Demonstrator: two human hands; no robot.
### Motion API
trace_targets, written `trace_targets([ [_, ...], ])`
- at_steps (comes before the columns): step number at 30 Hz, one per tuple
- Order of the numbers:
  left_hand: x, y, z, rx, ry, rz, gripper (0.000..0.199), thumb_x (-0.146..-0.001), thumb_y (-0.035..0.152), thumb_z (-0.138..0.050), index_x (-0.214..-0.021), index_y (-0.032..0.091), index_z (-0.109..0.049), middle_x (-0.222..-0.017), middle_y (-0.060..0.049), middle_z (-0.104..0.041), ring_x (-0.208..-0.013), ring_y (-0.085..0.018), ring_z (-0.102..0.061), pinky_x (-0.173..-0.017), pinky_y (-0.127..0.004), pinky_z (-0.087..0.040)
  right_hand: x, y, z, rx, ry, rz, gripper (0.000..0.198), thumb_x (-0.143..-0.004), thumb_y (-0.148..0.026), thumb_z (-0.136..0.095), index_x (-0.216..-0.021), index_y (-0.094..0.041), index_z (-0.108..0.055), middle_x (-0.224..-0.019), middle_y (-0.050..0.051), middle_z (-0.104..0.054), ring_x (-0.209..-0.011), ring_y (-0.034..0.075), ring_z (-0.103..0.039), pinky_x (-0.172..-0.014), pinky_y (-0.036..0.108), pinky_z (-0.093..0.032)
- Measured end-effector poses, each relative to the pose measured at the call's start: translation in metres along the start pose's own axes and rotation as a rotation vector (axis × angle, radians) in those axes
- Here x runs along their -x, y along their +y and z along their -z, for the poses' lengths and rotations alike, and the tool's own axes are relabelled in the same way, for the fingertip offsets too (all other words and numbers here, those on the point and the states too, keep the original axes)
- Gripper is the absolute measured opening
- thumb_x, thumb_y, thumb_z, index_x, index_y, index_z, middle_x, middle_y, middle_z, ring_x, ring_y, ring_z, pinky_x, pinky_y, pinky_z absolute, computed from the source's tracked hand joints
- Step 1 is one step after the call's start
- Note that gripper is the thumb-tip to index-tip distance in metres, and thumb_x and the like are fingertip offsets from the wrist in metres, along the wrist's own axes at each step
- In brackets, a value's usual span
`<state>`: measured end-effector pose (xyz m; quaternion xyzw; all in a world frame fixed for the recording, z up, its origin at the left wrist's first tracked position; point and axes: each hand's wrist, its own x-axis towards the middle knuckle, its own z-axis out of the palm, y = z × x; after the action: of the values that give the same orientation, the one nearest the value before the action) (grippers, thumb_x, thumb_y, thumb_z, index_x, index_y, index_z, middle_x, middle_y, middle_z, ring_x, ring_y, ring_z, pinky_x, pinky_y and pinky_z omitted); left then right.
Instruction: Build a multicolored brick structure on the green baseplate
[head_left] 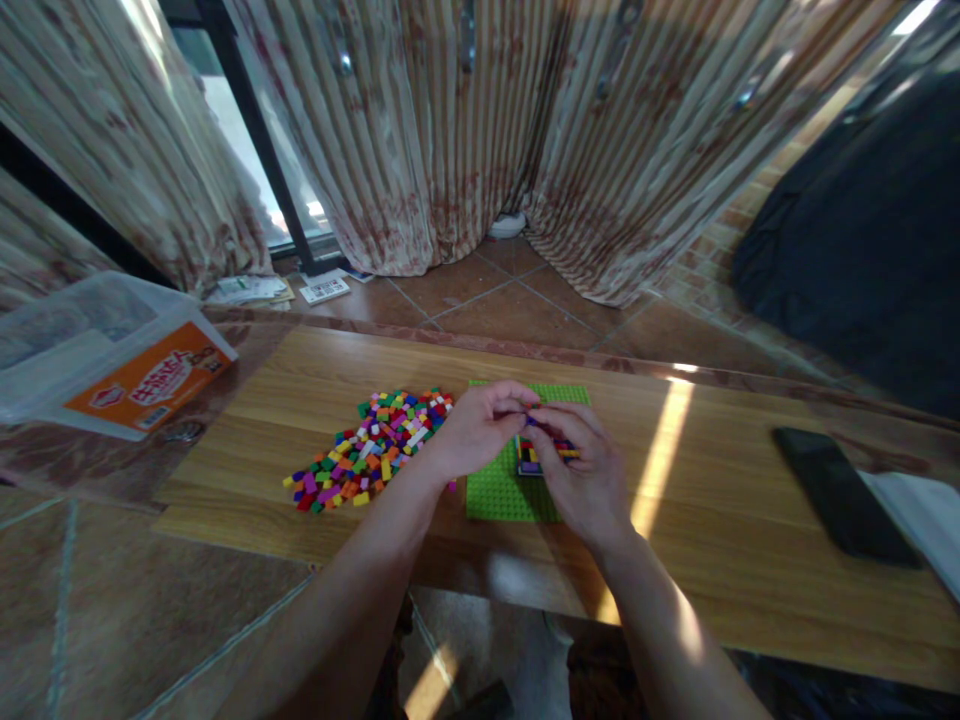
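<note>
My left hand [480, 428] and my right hand [589, 465] meet over a green studded baseplate [491, 500], fingertips almost touching. Between the right thumb and fingers is a small dark purple building brick [531, 421]. The left thumb and forefinger are pinched together right beside it; what they hold, if anything, is too small to make out. Under the right hand, partly hidden by it, a low structure of multicoloured bricks [529, 466] stands on the baseplate. A spread heap of loose bricks [386, 440] in many colours lies to the left of the baseplate.
The wooden table [705, 560] bears a black phone-like slab [840, 490] and white paper [919, 520] at the right. A clear plastic tub [112, 350] with an orange label stands at the far left. Striped curtains [450, 130] hang beyond the tiled floor.
</note>
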<state>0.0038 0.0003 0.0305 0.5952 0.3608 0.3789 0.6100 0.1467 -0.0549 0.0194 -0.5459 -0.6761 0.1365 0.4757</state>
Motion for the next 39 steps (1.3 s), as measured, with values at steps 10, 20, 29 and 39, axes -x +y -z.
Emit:
trace_targets([
  [10, -0.005, -0.016, 0.007, -0.107, 0.147, -0.001, 0.011, -0.080, 0.010, -0.057, -0.089, 0.015, -0.062, -0.078, -0.003, -0.071, -0.071, -0.013, -0.066, -0.075, -0.028, -0.054, -0.006, 0.018, 0.016, 0.015, 0.122, -0.146, 0.016, -0.086, -0.031, -0.062, -0.094, -0.022, -0.072, -0.091, 0.004, -0.074, -0.080, 0.019, -0.069, -0.076, 0.036, -0.056],
  [20, -0.004, -0.015, 0.006, -0.291, 0.112, -0.005, 0.011, -0.080, 0.008, -0.056, -0.083, 0.014, -0.063, -0.075, -0.003, -0.070, -0.071, -0.013, -0.065, -0.070, -0.025, -0.052, -0.005, 0.015, 0.017, 0.257, -0.148, 0.054, 0.025, -0.094, -0.023, -0.047, -0.100, -0.019, -0.071, -0.098, 0.009, -0.071, -0.083, 0.019, -0.067, -0.076, 0.034, -0.055],
  [29, -0.004, -0.015, 0.006, -0.380, 0.116, -0.032, 0.013, -0.080, 0.007, -0.053, -0.084, 0.014, -0.064, -0.077, -0.004, -0.071, -0.072, -0.013, -0.065, -0.071, -0.025, -0.052, -0.002, 0.017, 0.017, 0.335, -0.195, 0.100, 0.029, -0.096, -0.022, -0.044, -0.102, -0.018, -0.071, -0.100, 0.010, -0.072, -0.085, 0.021, -0.067, -0.078, 0.036, -0.054],
  [39, -0.005, -0.016, 0.003, -0.456, 0.143, -0.042, 0.015, -0.080, 0.007, -0.053, -0.085, 0.015, -0.065, -0.079, -0.004, -0.073, -0.075, -0.014, -0.067, -0.073, -0.026, -0.053, -0.005, 0.011, 0.007, 0.396, -0.170, -0.025, 0.021, -0.090, -0.021, -0.051, -0.091, -0.019, -0.072, -0.088, 0.006, -0.071, -0.079, 0.021, -0.066, -0.073, 0.034, -0.050],
])
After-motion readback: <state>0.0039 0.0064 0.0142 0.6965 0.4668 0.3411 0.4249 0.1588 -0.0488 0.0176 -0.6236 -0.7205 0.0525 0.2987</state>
